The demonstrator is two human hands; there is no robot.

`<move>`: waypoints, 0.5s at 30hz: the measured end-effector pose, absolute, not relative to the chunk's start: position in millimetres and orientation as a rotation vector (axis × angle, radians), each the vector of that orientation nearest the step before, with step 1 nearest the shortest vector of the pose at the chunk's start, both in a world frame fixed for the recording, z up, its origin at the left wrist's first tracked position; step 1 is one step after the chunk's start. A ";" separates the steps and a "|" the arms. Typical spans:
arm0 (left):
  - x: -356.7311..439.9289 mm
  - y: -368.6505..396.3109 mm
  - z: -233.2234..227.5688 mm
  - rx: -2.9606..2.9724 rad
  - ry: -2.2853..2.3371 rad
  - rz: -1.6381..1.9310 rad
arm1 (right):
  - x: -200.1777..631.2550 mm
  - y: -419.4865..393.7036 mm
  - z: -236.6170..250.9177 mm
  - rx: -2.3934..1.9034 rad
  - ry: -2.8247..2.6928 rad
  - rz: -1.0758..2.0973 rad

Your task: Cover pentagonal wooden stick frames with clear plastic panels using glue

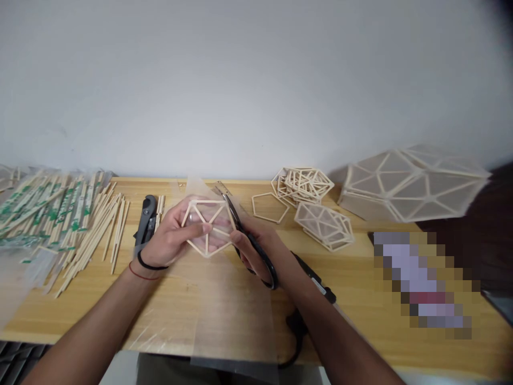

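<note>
Head view, centre of the frame: the left hand point(174, 235) grips a pentagonal stick frame point(208, 227) backed with translucent paper point(232, 310), fingers clenched on its left edge and thumb across the spokes. The right hand point(260, 251) is closed through the handles of black scissors point(250, 240), blades pointing up along the frame's right edge. To trim well, I judge the blades should ride just outside the stick, with the frame turned rather than the scissors, and the paper kept taut. Whether the blades are parted or biting paper cannot be told; motion blur smears them. The right fingers hide the lower handle loop. A black tool point(146, 219) lies partly behind the left hand on the bench point(360, 278).
</note>
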State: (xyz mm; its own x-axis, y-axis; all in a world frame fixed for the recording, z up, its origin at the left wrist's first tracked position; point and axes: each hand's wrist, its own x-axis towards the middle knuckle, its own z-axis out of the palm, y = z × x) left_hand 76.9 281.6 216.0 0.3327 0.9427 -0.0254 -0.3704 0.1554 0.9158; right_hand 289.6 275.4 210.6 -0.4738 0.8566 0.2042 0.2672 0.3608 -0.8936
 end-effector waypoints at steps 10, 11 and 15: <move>68.2 284.2 209.7 1.057 0.638 0.874 | 303.7 273.2 229.0 -0.865 -1.969 1.265; 66.9 284.5 209.3 1.065 0.638 0.863 | 305.3 274.3 229.6 -0.866 -1.986 1.268; 63.2 285.4 209.3 1.111 0.649 0.853 | 306.9 277.8 226.2 -0.869 -2.022 1.242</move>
State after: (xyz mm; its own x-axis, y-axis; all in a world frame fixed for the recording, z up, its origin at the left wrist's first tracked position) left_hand 63.2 285.4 209.3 0.5310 0.8468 -0.0326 -0.2583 0.1984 0.9455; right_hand 306.9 277.8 226.2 -0.6027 0.7830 0.1541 0.2165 0.3463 -0.9128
